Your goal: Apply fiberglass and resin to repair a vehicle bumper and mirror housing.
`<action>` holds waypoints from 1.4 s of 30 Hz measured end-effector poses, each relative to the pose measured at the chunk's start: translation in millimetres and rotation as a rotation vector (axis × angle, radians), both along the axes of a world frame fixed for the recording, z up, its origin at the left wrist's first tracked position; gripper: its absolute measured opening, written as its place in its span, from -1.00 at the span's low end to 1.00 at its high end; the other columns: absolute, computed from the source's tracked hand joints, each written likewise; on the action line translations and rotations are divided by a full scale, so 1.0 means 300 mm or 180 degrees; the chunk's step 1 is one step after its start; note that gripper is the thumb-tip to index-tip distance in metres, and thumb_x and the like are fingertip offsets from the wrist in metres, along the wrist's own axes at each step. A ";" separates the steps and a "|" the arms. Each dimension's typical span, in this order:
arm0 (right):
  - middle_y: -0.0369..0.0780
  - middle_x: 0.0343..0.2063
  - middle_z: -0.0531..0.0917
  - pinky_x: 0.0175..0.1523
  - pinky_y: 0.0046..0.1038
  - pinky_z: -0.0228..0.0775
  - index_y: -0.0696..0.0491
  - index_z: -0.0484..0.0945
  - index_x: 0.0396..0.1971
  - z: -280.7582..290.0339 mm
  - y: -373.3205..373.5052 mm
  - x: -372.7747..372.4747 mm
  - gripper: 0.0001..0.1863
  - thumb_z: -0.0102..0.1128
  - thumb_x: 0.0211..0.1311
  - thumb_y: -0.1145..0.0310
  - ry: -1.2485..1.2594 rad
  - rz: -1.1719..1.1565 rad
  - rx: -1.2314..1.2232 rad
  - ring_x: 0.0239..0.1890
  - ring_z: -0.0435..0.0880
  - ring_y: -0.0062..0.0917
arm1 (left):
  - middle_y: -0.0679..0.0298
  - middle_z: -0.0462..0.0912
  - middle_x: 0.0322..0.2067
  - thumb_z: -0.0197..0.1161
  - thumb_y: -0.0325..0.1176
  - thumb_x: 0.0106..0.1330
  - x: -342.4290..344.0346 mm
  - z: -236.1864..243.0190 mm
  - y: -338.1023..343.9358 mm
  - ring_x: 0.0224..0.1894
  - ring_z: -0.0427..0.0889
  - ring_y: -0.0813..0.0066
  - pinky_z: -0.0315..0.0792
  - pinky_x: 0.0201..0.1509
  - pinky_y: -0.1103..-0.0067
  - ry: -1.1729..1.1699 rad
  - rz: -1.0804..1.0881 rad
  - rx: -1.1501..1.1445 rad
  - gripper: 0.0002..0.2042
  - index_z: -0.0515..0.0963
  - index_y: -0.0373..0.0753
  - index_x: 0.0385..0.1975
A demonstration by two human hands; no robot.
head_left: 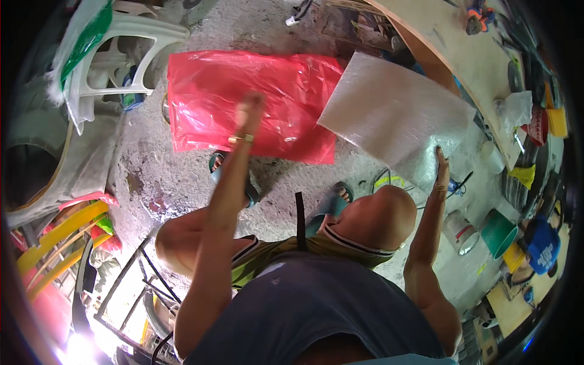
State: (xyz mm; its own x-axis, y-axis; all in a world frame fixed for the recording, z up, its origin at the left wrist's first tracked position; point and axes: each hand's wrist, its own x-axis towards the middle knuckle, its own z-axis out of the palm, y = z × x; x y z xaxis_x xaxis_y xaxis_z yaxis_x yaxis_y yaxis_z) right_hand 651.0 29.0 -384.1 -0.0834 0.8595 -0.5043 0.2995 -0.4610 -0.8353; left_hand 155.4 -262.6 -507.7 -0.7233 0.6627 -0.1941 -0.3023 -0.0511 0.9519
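A red plastic sheet (201,91) lies spread on the concrete floor in front of my knees. My left hand (249,112) is raised over it, blurred, with a gold band at the wrist; whether it grips anything is unclear. To the right, a white translucent sheet (389,103) tilts up off the floor and overlaps the red sheet's right end. My right hand (442,167) holds this white sheet at its lower right edge, fingers pointing up. My feet in teal sandals (340,194) rest just below the red sheet.
A white plastic chair (131,58) stands at the back left and a curved wooden tabletop (462,52) at the back right. A green bucket (497,232) and a white tub (460,231) sit at the right. Yellow hoops (58,234) and a metal frame (131,283) lie at the lower left.
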 end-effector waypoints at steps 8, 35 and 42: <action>-0.21 -0.08 0.55 0.12 -0.50 0.28 0.25 0.48 -0.02 0.064 -0.100 0.133 -0.54 0.20 0.20 0.22 -0.0083 -0.0461 0.0025 -0.06 0.51 -0.51 | 0.02 0.52 -0.30 0.31 0.15 0.03 0.547 0.006 0.214 -0.29 0.53 0.02 0.43 -0.27 0.28 0.2615 -0.0620 -0.2600 -0.40 0.36 -0.28 -0.21; -0.19 -0.25 0.62 0.00 -0.45 0.41 0.26 0.44 -0.10 0.058 -0.132 0.024 -0.54 0.36 0.03 0.39 0.0474 -0.0159 0.0058 -0.22 0.59 -0.51 | 0.06 0.53 -0.51 0.16 -0.41 0.15 0.466 0.187 0.155 -0.44 0.56 0.09 0.42 -0.38 0.31 0.1720 -0.0219 -0.1884 -0.89 0.43 -0.31 -0.49; -0.19 -0.29 0.63 -0.08 -0.46 0.45 0.21 0.47 -0.13 0.122 -0.196 -0.201 -0.61 0.33 -0.01 0.49 0.0784 0.0439 -0.0675 -0.25 0.60 -0.51 | 0.09 0.47 -0.39 0.15 -0.50 0.13 0.456 0.263 0.204 -0.40 0.53 0.13 0.41 -0.36 0.31 0.2317 -0.0383 -0.1218 -0.93 0.40 -0.30 -0.44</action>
